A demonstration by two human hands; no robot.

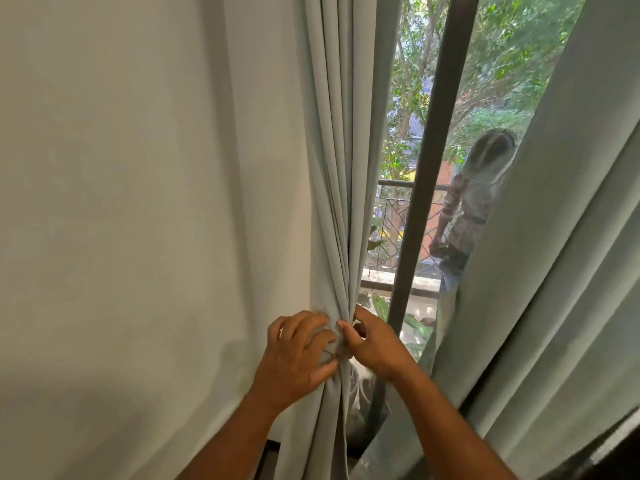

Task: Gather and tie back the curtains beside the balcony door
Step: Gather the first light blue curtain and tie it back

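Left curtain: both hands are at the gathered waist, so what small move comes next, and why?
Probably cinch the tie. The left hand and right hand both pinch the left curtain where it is bunched, while the right curtain hangs loose.

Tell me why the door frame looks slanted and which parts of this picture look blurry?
Head view: the wide-angle lens tilts the dark door frame and curtain folds; the left hand and right hand at the gathered curtain are slightly motion-blurred; the person outside looks hazy; daylight comes from the balcony, and the wall shows soft shadows.
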